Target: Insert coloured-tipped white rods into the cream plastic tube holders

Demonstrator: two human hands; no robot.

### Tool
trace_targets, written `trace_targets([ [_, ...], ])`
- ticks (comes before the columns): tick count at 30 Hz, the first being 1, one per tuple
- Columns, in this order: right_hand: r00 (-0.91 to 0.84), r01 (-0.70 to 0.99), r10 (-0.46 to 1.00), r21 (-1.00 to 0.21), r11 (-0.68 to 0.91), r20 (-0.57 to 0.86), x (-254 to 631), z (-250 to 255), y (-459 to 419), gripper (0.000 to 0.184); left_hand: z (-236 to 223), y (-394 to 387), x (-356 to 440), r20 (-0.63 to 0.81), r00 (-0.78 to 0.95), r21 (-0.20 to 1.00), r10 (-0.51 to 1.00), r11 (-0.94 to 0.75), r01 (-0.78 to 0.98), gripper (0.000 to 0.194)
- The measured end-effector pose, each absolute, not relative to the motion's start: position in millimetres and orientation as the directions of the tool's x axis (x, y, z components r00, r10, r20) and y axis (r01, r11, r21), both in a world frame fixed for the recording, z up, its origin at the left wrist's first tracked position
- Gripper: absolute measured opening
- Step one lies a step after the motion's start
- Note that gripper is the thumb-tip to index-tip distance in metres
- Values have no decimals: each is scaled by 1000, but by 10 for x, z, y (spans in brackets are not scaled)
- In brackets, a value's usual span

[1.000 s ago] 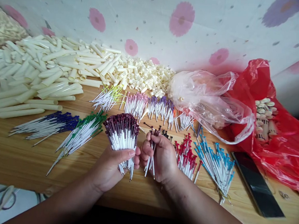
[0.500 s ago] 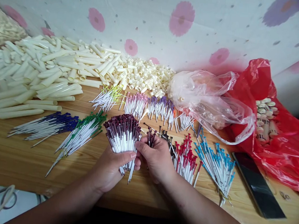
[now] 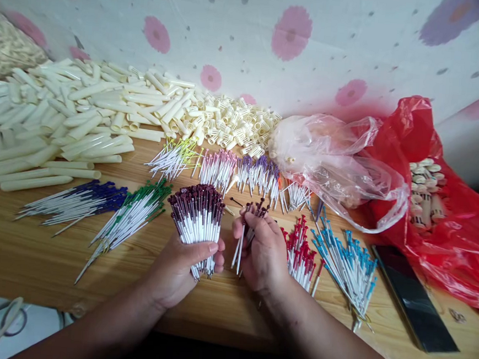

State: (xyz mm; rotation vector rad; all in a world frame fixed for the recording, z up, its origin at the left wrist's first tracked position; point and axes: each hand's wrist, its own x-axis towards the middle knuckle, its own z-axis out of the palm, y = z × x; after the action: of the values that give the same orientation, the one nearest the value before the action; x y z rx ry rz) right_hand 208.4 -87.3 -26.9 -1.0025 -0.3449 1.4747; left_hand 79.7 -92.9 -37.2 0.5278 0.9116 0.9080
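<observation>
A thick fanned bunch of white pen refills with maroon ends is clasped in my left hand, thumb across the front and maroon ends up. My right hand pinches a smaller group of the same maroon-ended refills, a short gap to the right of the bunch. Black-ended refills lie behind my right hand, mostly hidden by it. Just right of that hand are red-ended refills, then blue-ended ones. Left of my left hand lie green-ended refills and navy-ended refills.
Cream pen barrels and small slotted cream parts are heaped at the back. Yellow, pink and purple refills lie before them. A clear bag, red bag and dark flat object are at right.
My right hand has moved slightly right, away from the left-hand bunch, and now shows more maroon-ended refills in its fingers. My left hand stays almost in place.
</observation>
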Motion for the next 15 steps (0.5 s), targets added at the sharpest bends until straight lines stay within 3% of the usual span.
trace_targets([
  [2, 138, -672, 909, -711, -206, -393, 2094, -257, -874, 16, -354, -933, 787, -437, 336, 717, 834, 549, -430, 15],
  [7, -174, -589, 928, -721, -365, -328, 2043, -276, -931, 31, -355, -939, 773, -370, 418, 697, 830, 545, -465, 16],
  [15, -153, -577, 937, -742, -342, -314, 2047, -253, -951, 30, -392, -943, 786, -345, 444, 697, 827, 543, -469, 18],
])
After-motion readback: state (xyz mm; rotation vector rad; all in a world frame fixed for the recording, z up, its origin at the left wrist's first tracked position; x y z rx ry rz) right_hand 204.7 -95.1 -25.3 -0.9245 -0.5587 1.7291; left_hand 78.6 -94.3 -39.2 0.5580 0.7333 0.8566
